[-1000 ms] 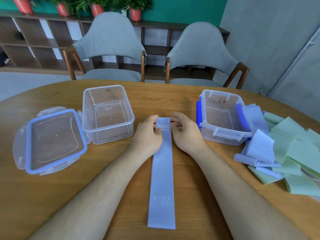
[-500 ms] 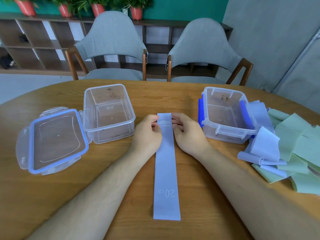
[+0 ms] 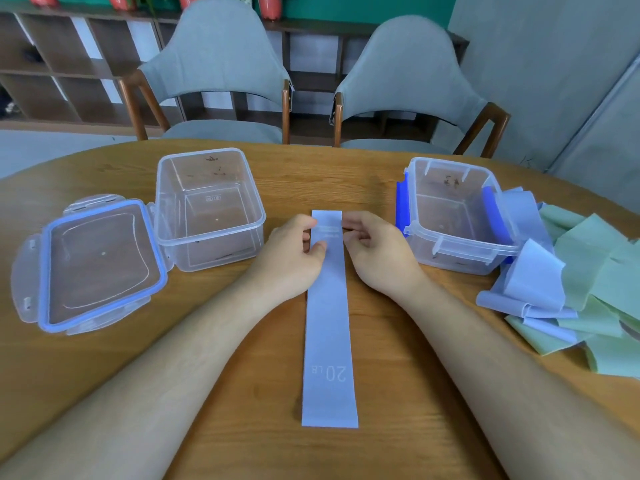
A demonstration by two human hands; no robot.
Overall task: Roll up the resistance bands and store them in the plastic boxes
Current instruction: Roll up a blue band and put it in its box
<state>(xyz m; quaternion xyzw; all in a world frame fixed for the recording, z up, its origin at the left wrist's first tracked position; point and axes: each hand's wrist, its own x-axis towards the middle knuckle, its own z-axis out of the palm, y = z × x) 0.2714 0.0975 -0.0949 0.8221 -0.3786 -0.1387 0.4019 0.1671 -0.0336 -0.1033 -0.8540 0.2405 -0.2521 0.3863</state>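
A light blue resistance band (image 3: 329, 323) marked "20 LB" lies flat and lengthwise on the wooden table, its far end between my hands. My left hand (image 3: 291, 258) pinches that end's left edge, thumb on top of the band. My right hand (image 3: 377, 254) holds the right edge with curled fingertips. An empty clear plastic box (image 3: 201, 152) stands to the left of my hands. Another clear box (image 3: 450, 164) stands to the right, on a blue lid (image 3: 400, 206).
A clear lid with a blue seal (image 3: 90, 265) lies at the far left. A loose pile of blue bands (image 3: 530, 282) and green bands (image 3: 595, 271) covers the right side of the table. Two grey chairs (image 3: 221, 64) stand behind the far edge.
The band's far end, folded under my fingers a second ago, now lies flat and reaches further away from me. My hands stay at that end, and the view has shifted slightly.
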